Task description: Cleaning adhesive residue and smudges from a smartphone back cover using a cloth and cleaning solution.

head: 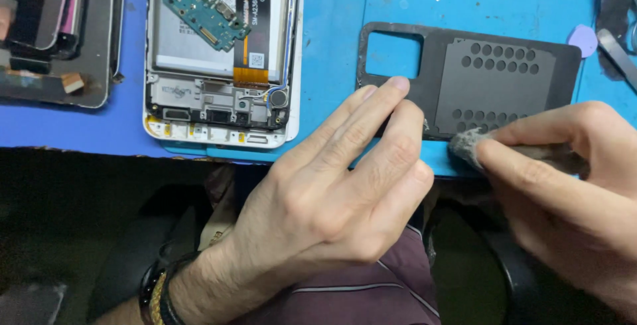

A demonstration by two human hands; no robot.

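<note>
Nearest the camera, at about six o'clock, the left hand [332, 192] reaches forward from a wrist wearing dark and gold bands. Its fingers are extended and held close together, and their tips press down on the near left edge of a dark phone back cover [464, 79], gripping nothing. At four o'clock the right hand [564, 172] is closed in a pinch on a small grey wad of cloth [468, 144], which touches the cover's near edge.

The back cover lies flat, inner side up, on the blue table [332, 46] at roughly two o'clock. It has a rectangular camera cut-out at its left end and a darker pad with rows of round holes in the middle. It looks like a thin, light plastic shell that would flex and slide easily on the mat, so holding it down flat by an edge seems the safest grip; lifting it is best done by the long edges, not by the thin bar around the cut-out.

Farther off, at eleven o'clock, an opened white-framed phone [222, 53] shows its battery, an orange flex strip and a small green circuit board [196, 3]. At ten o'clock lie detached screen parts [56, 40]. At one o'clock sits a lilac plastic pick [584, 38].
</note>
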